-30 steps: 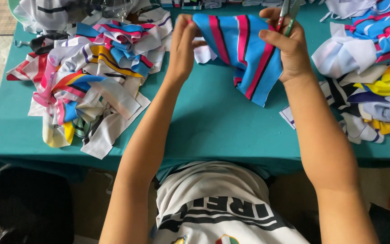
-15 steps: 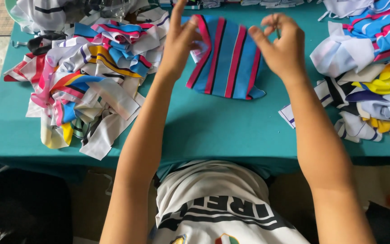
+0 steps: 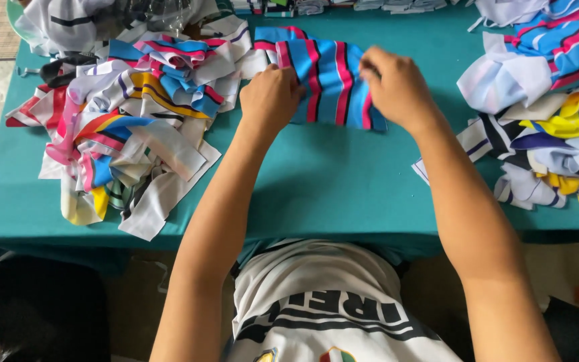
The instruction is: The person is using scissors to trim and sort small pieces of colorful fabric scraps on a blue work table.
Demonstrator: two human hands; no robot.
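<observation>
A blue cloth piece [image 3: 330,84] striped pink and black lies on a teal counter [image 3: 330,181], flanked by multicoloured scrap heaps, white, yellow, pink and blue at one side [image 3: 129,127], white, yellow, navy at the other [image 3: 544,134].

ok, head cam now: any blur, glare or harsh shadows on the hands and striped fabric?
Head view: left hand, right hand and striped fabric piece are sharp, no motion blur; light is soft and even, only faint shadows on the teal tablecloth; no glare; under the table is dark.
</observation>
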